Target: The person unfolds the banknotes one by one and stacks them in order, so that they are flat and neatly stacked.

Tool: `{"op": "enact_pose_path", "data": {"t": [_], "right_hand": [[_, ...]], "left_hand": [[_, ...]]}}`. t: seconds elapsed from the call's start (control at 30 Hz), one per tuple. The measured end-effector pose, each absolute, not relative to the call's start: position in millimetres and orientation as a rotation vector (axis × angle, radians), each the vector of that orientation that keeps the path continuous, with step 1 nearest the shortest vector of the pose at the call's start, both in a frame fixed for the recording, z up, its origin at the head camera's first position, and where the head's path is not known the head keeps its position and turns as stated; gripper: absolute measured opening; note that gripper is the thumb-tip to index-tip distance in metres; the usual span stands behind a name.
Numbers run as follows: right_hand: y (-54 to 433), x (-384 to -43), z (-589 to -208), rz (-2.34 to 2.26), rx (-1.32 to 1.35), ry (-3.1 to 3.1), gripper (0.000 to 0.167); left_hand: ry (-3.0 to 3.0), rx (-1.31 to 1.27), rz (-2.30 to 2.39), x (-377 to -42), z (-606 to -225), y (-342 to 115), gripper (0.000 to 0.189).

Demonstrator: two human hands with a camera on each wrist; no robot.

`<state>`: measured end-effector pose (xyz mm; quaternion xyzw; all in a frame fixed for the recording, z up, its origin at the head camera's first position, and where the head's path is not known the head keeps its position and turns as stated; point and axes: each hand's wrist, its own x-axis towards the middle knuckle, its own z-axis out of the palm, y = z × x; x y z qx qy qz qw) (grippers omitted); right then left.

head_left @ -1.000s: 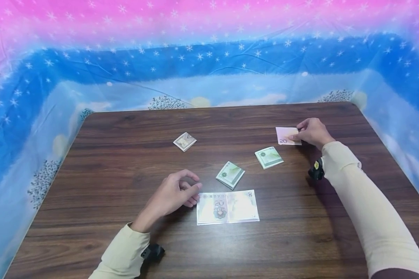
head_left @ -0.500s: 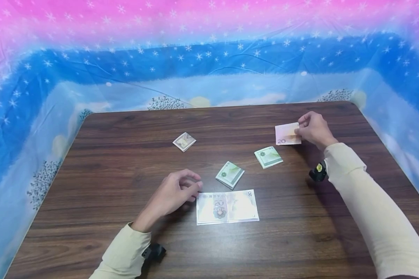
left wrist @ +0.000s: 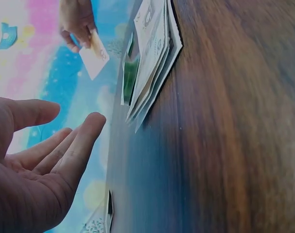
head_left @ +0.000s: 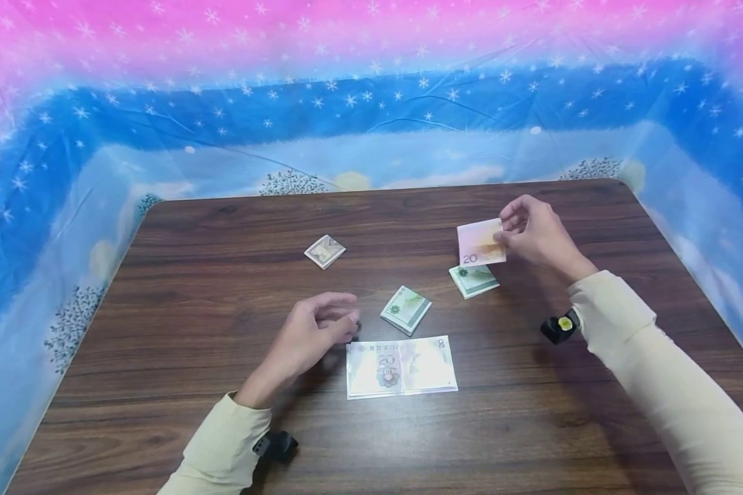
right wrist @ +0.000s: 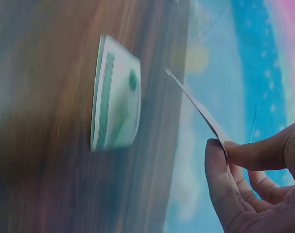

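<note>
My right hand (head_left: 523, 227) pinches a folded pink 20 banknote (head_left: 481, 243) between thumb and fingers and holds it lifted above the brown table (head_left: 223, 289). The right wrist view shows this pink note (right wrist: 196, 104) edge-on in my fingertips, over a folded green note (right wrist: 115, 99). My left hand (head_left: 322, 323) hovers with loosely curled fingers, holding nothing, just left of a flat stack of unfolded notes (head_left: 401, 367). In the left wrist view the left hand (left wrist: 45, 155) is relaxed beside that stack (left wrist: 152, 58).
Two folded green notes (head_left: 406, 309) (head_left: 473, 279) lie mid-table, and a small folded brownish note (head_left: 325, 251) lies farther back left. A blue and pink starry sheet (head_left: 371, 110) walls the table on three sides.
My right hand lifted the pink note off the table and carried it left and toward me, over the right green note. My left hand rose slightly off the stack's edge.
</note>
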<state>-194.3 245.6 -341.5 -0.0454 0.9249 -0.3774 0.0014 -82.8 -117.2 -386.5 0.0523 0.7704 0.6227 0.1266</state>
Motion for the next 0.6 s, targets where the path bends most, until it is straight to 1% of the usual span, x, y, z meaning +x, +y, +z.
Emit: {"op": "enact_pose_path", "data": {"t": [0.17, 0.3, 0.43, 0.6], "right_hand": [[224, -177, -338, -1.249, -0.233, 2.826, 0.028], [206, -165, -339, -1.377, -0.257, 2.714, 0.029], [189, -155, -345, -1.493, -0.294, 2.617, 0.031], [170, -143, -354, -1.615, -0.293, 2.462, 0.030]], "left_hand": [[2.167, 0.113, 1.884, -84, -386, -114, 0.040], [2.095, 0.072, 1.928, -84, -386, -110, 0.042], [2.025, 0.040, 1.971, -84, -386, -105, 0.043], [1.954, 0.016, 1.993, -85, -386, -101, 0.046]]}}
